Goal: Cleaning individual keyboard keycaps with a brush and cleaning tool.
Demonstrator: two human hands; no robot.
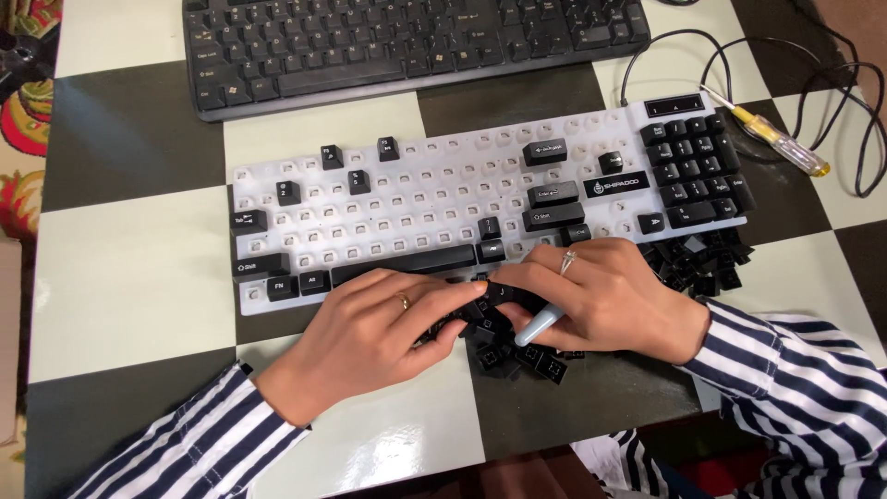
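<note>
A white keyboard base (416, 199) lies on the checkered table, with most of its black keycaps off and a few still seated. My left hand (370, 333) rests palm down at the base's near edge, fingers over a pile of loose black keycaps (517, 356). My right hand (601, 296) meets it from the right, fingertips pinching a black keycap (499, 293). A pale blue tool handle (539, 325) sticks out under the right palm. Both sleeves are striped navy and white.
A complete black keyboard (407, 42) sits at the far edge. More loose keycaps (698, 263) are heaped right of the white base. A yellow-handled screwdriver (781, 143) and black cables (832, 83) lie at the far right. The table's left edge borders a patterned floor.
</note>
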